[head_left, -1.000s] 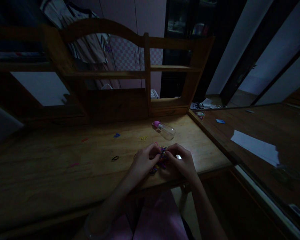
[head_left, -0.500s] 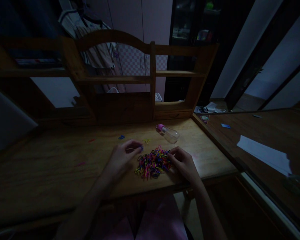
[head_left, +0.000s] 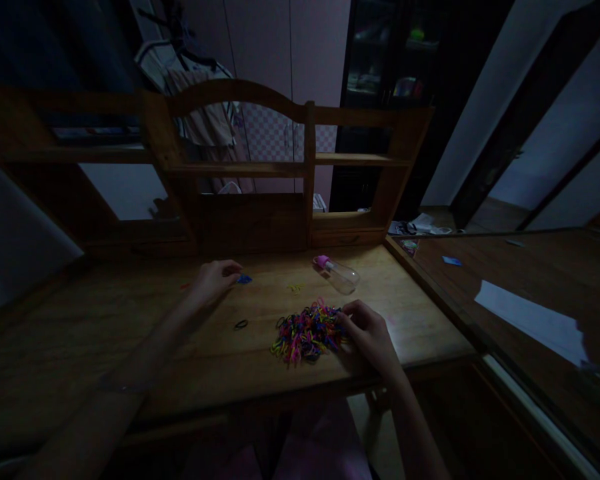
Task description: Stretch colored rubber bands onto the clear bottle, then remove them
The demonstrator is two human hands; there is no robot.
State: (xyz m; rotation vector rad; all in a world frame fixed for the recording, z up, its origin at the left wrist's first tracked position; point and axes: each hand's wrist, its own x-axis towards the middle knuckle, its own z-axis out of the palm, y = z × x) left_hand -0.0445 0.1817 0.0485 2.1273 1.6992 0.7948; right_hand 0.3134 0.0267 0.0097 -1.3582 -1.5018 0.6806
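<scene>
A tangled heap of small colourful rubber bands lies on the wooden desk. My right hand rests at the heap's right edge, its thumb and fingers closed on bands there. Farther left, my left hand reaches across the desk with thumb and forefinger pinched at a small group of blue rubber bands; a blue band seems to be in the pinch, partly hidden. A dark rubber band lies alone between my left forearm and the heap. Several yellow rubber bands sit behind the heap.
Behind the heap, a clear bottle with a pink cap lies on its side. A red band is left of my left hand. The wooden shelf borders the desk's back. White paper lies on the brown surface to the right.
My left hand has moved left and away from the heap to the blue bands. A dark band now lies on the desk, and the pink piece is hidden. My right hand stays put.
</scene>
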